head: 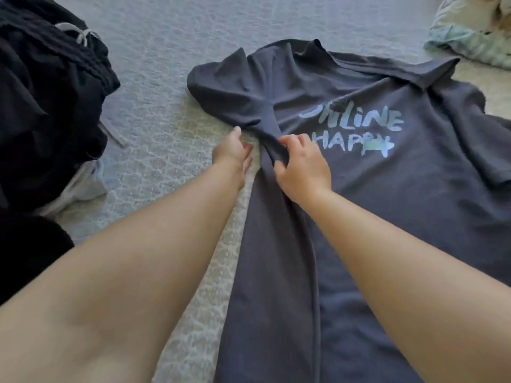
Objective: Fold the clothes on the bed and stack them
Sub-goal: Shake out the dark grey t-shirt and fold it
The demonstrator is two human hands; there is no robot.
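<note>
While the dark T-shirt lies print-up on the bed, we pinch its bunched side seam under the sleeve with our right hand, our left hand loosely curled alongside, apparently holding nothing, so next we likely fold that sleeve inward.

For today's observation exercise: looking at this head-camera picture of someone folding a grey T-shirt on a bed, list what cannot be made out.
1. T-shirt hem: cut off by the bottom edge, head view.
2. First letter of the print: covered by a fold of the shirt.
3. Right hand fingertips: curled into the bunched cloth, hidden.
4. Dark clothes pile: cut off by the left edge; single garments cannot be told apart.
5. Pale patterned bedding: cut off by the top right corner.
</note>
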